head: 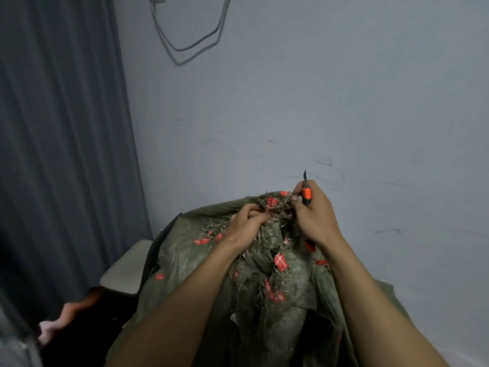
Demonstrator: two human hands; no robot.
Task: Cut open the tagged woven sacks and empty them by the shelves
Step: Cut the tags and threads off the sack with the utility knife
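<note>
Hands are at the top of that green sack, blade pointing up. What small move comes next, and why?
Probably tilt the knife blade down into the frayed top of the sack: the left hand pinches that tagged bunch, while the right hand holds the knife blade-up, clear of the weave.

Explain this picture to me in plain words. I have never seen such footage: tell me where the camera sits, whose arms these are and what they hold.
No machine here: a person wears one camera on the head, looking down at their own bare arms. In front lie green woven sacks with red tags, against a grey wall, a dark curtain to the left. The left hand pinches the frayed, bunched top of the sacks. The right hand grips an orange knife, blade pointing up, thumb against that same frayed top.
</note>
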